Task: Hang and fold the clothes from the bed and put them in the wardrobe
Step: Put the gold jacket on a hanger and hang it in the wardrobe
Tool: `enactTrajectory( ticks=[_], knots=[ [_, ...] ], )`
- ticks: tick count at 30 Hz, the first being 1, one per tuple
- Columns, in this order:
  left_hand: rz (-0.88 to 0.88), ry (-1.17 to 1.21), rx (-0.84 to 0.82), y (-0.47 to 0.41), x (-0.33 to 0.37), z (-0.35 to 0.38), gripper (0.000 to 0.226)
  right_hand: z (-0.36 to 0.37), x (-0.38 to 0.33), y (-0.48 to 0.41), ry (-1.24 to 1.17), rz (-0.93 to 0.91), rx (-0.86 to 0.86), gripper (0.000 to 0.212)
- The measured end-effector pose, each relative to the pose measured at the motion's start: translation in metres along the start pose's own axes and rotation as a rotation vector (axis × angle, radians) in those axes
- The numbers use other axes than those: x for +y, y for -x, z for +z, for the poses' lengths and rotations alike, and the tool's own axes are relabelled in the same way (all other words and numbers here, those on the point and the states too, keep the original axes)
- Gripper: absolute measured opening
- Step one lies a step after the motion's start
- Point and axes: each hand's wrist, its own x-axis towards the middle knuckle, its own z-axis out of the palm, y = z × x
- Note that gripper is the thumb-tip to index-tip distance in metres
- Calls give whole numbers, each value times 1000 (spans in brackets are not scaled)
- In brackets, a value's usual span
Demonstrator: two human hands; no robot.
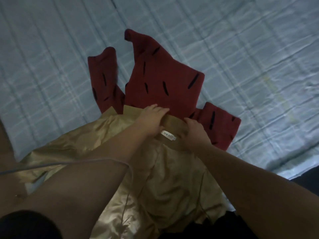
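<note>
Fingers [159, 110] of the left hand [151, 119] lie curled over the neckband of a gold satin garment [165, 178], thumb tucked out of sight beneath it. The right hand [196, 130] grips the same band just beside it, knuckles bent round the fabric. Between the two hands sits one white label [168, 135], its lettering too blurred to read. The gold cloth is shiny and crumpled, spread over the near edge of the bed [250, 57] and running down past the bottom of the view, so its hem is cut off. Touching its neckband, toward the middle of the bed, lies one dark red garment [165, 83] with short black dashes, its near part covered by the gold cloth. Two garments in all. One thin cable [96, 160] crosses the left forearm.
</note>
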Motion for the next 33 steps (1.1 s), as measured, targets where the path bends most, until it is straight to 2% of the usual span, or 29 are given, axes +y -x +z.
enactTrajectory(
  ticks=[2, 4, 7, 11, 13, 17, 19, 22, 24, 26, 28, 30, 33],
  knots=[
    [22, -54, -3, -3, -7, 4, 62, 4, 2, -8, 101, -4, -6, 42],
    [62, -89, 56, 1, -8, 6, 37, 5, 3, -6, 164, -67, 94, 17],
    [161, -111, 194, 13, -6, 13, 11, 9, 9, 10, 201, -220, 258, 12],
    [236, -124, 387, 33, -17, 32, 13, 24, 24, 28, 233, -343, 291, 17],
    [212, -114, 419, 45, -23, 36, 25, 31, 34, 32, 297, -370, 292, 26],
    [126, -164, 327, 63, -36, 49, 22, 41, 42, 41, 393, -347, 164, 48],
    [139, -121, 233, 67, -40, 51, 18, 44, 44, 43, 312, -320, 82, 52],
    [121, -18, 175, 65, -43, 47, 30, 44, 45, 40, -85, -192, 149, 33],
    [76, 39, 187, 59, -43, 41, 30, 39, 44, 35, -174, -63, 243, 17],
    [13, 16, 168, 54, -40, 34, 32, 35, 42, 31, 21, -28, 205, 28],
    [-46, -93, 123, 51, -39, 28, 49, 30, 40, 31, 252, -60, 61, 39],
    [-38, -207, 64, 52, -39, 21, 54, 25, 37, 32, 243, -18, -75, 41],
    [-43, -173, -92, 60, -39, 14, 52, 22, 38, 37, 141, 17, -181, 43]
  ],
)
